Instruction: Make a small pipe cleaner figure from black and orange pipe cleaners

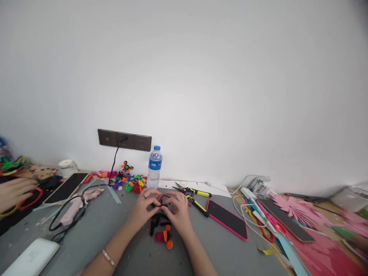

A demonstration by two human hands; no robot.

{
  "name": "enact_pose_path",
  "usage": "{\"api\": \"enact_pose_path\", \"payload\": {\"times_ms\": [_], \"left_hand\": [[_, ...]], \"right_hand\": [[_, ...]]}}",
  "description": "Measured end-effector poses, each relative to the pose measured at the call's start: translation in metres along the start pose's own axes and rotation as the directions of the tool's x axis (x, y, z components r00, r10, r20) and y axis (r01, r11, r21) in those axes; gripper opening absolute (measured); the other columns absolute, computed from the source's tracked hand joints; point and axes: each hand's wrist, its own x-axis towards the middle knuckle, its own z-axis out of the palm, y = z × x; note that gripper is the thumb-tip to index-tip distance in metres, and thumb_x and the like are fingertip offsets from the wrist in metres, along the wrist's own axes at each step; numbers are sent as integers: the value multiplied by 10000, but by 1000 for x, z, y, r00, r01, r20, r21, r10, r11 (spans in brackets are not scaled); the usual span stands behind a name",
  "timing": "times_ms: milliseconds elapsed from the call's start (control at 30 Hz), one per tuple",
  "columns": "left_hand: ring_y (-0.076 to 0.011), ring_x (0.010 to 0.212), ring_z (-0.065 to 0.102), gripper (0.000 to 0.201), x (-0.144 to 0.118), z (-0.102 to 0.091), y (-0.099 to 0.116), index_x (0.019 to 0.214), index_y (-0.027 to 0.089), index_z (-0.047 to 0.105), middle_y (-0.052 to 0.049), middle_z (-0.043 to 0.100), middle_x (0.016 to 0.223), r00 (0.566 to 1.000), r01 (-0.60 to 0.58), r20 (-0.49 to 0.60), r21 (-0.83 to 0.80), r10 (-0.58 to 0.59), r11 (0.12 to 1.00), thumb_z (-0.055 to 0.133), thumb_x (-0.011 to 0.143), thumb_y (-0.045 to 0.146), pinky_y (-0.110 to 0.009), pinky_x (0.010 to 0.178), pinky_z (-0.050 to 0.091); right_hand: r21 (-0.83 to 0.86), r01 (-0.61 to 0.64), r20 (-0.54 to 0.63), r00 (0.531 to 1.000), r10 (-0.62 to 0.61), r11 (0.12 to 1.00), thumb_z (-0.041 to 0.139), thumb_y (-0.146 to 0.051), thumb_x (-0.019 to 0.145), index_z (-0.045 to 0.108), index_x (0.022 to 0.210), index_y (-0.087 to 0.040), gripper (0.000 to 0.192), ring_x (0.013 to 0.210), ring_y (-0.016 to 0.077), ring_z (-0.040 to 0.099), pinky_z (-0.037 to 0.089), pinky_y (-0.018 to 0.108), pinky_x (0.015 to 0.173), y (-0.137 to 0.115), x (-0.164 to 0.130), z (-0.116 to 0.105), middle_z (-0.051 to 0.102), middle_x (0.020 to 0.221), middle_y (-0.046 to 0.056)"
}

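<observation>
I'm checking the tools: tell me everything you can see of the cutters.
The cutters have dark, pointed, metal-looking blades and two yellow-and-black handles, apparently plastic or rubber. They lie open, tips toward the bottle, just beyond the right hand. One handle lies over white paper, the other on the grey mat, its end beside the pink phone; whether it touches is unclear. No hand holds them.
</observation>
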Motion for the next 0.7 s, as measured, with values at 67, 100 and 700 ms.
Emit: {"api": "enact_pose_path", "payload": {"times_ms": [67, 100, 700], "left_hand": [[-228, 1015, 586, 145, 0, 1, 1, 716, 209, 638, -51, 658, 1028, 1000, -4, 11, -2, 4, 1000, 679, 765, 78, -415, 893, 495], [-229, 1016, 584, 145, 0, 1, 1, 710, 208, 637, -51, 659, 1029, 1000, -2, 16, -2, 2, 1000, 688, 764, 82, -415, 892, 495], [-243, 1016, 602, 127, 2, -5, 1, 717, 211, 641, -58, 671, 1032, 1000, 29, -12, 14, -29, 999, 684, 772, 104, -432, 890, 498]], "right_hand": [[-14, -11, -2, 1000, 11, 1000, 747, -294, 764, 671, 723, -258, 93, 1065, 277, 573, 210, 541, 1063, 0, 0, 0, 674, 1088, 48], [-12, -15, -1, 1000, 15, 1000, 747, -283, 764, 669, 711, -258, 97, 1060, 275, 579, 177, 559, 1074, 0, 1, 0, 678, 1085, 45], [142, -59, 45, 998, 53, 988, 534, -309, 921, 749, 849, -289, 227, 1039, 255, 608, 223, 516, 1066, 9, 5, -13, 697, 1061, 58]]}}
